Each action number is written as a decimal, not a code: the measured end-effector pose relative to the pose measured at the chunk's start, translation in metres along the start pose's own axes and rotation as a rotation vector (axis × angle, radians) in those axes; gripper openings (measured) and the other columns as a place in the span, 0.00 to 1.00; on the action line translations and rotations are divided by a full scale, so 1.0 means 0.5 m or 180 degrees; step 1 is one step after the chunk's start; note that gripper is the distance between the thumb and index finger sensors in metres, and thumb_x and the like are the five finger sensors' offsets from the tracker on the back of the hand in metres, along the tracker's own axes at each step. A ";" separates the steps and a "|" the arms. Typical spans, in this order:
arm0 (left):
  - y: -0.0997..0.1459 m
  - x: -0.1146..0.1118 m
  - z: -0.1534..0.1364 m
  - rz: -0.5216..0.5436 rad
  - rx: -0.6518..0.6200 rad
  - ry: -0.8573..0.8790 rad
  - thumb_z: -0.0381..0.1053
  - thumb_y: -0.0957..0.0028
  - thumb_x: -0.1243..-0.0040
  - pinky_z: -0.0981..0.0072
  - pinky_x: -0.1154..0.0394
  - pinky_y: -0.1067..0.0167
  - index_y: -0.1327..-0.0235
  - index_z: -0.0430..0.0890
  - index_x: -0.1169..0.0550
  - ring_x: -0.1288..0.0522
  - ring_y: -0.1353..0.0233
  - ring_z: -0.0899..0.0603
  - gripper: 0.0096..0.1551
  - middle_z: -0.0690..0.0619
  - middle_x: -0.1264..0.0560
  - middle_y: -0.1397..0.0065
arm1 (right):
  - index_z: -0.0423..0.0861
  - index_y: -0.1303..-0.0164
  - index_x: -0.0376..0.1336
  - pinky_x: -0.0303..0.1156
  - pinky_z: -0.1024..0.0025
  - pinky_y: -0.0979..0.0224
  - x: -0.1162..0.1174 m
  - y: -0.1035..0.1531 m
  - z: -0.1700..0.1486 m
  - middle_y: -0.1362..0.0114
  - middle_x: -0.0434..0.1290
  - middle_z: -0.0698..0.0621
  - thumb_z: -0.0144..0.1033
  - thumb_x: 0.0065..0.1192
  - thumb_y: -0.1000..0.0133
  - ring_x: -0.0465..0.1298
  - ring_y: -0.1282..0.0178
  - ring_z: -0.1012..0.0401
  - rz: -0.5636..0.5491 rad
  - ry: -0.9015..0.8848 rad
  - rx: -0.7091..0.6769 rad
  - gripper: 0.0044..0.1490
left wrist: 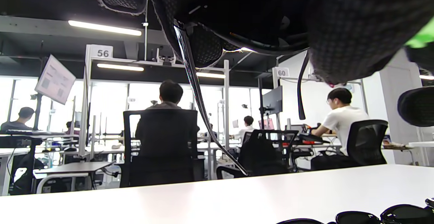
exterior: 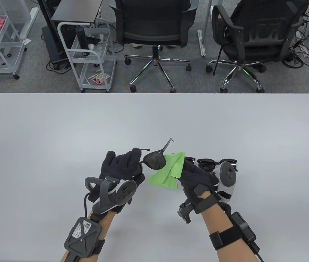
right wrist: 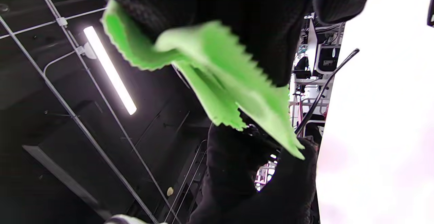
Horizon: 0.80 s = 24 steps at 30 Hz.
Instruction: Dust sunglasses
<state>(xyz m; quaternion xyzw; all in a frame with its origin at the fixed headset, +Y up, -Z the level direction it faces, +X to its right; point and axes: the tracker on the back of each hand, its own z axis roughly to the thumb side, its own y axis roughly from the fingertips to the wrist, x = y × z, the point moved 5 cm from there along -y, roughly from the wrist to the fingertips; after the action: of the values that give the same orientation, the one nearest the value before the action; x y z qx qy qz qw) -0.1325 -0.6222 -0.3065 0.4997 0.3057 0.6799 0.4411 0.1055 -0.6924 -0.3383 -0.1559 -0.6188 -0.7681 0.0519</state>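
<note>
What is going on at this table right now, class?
A person in black sensor gloves is dusting sunglasses. The left hand holds a dark pair of sunglasses up off the white table, while the right hand grips a green cleaning cloth against one lens. More dark sunglasses lie in a row on the table just beyond the right hand.

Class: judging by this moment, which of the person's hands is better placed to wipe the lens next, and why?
Probably the right hand: it already holds the green cloth beside the sunglasses, while the left hand grips their frame.
</note>
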 end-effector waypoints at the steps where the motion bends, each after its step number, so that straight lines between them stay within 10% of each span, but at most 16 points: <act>1: 0.000 -0.001 -0.002 -0.0009 0.0012 0.0035 0.72 0.70 0.27 0.46 0.35 0.24 0.25 0.61 0.36 0.19 0.32 0.54 0.56 0.65 0.27 0.28 | 0.47 0.32 0.67 0.68 0.36 0.30 0.003 -0.001 0.001 0.37 0.83 0.48 0.42 0.66 0.45 0.85 0.39 0.50 0.0084 0.0000 -0.0023 0.30; 8: 0.001 -0.005 0.023 -0.0048 -0.0166 -0.0080 0.73 0.70 0.27 0.45 0.35 0.24 0.26 0.61 0.36 0.19 0.32 0.54 0.56 0.65 0.26 0.28 | 0.50 0.35 0.70 0.67 0.35 0.30 0.007 -0.001 0.002 0.31 0.78 0.48 0.27 0.71 0.49 0.81 0.35 0.49 0.0020 0.0093 -0.0013 0.30; 14: 0.003 -0.005 0.039 -0.0016 -0.0264 -0.0184 0.72 0.70 0.26 0.46 0.34 0.24 0.26 0.61 0.35 0.18 0.33 0.54 0.55 0.65 0.26 0.29 | 0.47 0.32 0.67 0.66 0.36 0.29 0.027 0.000 0.005 0.31 0.77 0.48 0.39 0.77 0.51 0.80 0.35 0.48 0.0116 0.0087 -0.0013 0.36; 24: 0.011 -0.003 0.100 0.0076 -0.0655 -0.0488 0.72 0.70 0.25 0.46 0.35 0.24 0.27 0.63 0.35 0.18 0.34 0.55 0.54 0.66 0.26 0.29 | 0.48 0.62 0.76 0.71 0.41 0.34 -0.015 0.021 0.007 0.57 0.83 0.55 0.57 0.80 0.57 0.83 0.57 0.55 -0.0679 0.0794 0.0193 0.26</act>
<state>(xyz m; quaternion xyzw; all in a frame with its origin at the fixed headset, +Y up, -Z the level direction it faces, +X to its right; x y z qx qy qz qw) -0.0863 -0.6269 -0.2866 0.5058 0.1938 0.6727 0.5040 0.1163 -0.6924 -0.3303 0.0089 -0.6436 -0.7636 0.0511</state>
